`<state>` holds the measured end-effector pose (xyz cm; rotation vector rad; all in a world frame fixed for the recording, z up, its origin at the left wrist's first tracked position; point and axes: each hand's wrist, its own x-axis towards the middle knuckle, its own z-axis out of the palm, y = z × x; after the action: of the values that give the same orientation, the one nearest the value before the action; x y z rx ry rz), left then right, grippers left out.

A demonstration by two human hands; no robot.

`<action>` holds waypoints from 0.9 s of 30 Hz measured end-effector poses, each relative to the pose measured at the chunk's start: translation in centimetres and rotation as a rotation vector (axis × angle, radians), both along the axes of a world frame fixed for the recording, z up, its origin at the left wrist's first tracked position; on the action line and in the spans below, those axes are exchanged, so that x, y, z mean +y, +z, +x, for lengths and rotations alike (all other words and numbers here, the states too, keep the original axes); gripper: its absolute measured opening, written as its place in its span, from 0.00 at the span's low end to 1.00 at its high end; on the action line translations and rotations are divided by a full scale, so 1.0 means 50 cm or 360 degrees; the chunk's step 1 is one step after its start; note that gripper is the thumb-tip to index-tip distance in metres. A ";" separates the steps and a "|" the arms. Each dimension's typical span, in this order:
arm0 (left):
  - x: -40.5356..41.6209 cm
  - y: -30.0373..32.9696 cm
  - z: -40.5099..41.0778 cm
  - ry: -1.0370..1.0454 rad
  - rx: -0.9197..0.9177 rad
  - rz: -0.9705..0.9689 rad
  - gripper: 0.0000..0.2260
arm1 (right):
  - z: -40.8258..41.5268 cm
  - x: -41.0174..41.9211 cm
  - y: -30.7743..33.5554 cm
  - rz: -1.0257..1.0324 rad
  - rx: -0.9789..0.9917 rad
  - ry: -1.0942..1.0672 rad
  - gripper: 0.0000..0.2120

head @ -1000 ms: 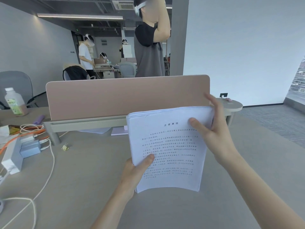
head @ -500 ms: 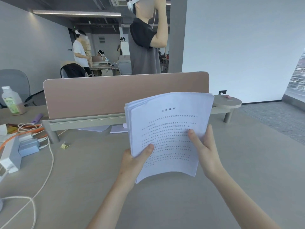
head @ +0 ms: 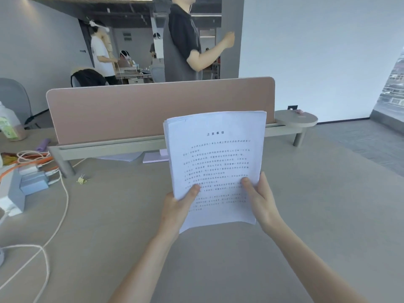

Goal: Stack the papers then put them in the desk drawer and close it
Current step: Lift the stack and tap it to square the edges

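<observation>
A stack of white printed papers (head: 215, 158) is held upright above the grey desk (head: 306, 215), its bottom edge near or on the desk top. My left hand (head: 178, 207) grips the lower left edge with the thumb on the front sheet. My right hand (head: 261, 200) grips the lower right edge, thumb also on the front. The sheets look roughly aligned, with a slight fan at the top left corner. No desk drawer is in view.
A pink divider panel (head: 153, 110) stands behind the papers, with a purple pad (head: 156, 157) and a loose sheet (head: 122, 156) under its rail. Cables (head: 54, 215), chargers (head: 32, 181), a binder clip (head: 82, 179) and a bottle (head: 8, 125) lie left. People stand beyond the divider.
My right hand slid from the stack's top right corner down to its lower right edge. The stack stayed upright between both hands. The view tilted down slightly.
</observation>
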<state>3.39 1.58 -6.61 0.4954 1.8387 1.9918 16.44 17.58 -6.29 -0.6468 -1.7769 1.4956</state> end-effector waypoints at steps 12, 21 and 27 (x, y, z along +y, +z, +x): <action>-0.014 0.005 0.041 -0.0046 0.0164 -0.0033 0.04 | 0.028 -0.033 0.010 0.0140 -0.0140 -0.0118 0.13; 0.005 0.043 0.066 -0.0251 0.0198 -0.0172 0.02 | 0.115 -0.002 0.056 0.0059 -0.0324 -0.0105 0.08; 0.068 0.073 0.149 -0.0390 0.0007 -0.0121 0.09 | 0.221 0.060 0.062 -0.0294 -0.0134 -0.0005 0.12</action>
<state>10.84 4.98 -2.94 0.6674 1.7549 1.7539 27.51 20.56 -3.19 -0.8148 -1.7113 1.6659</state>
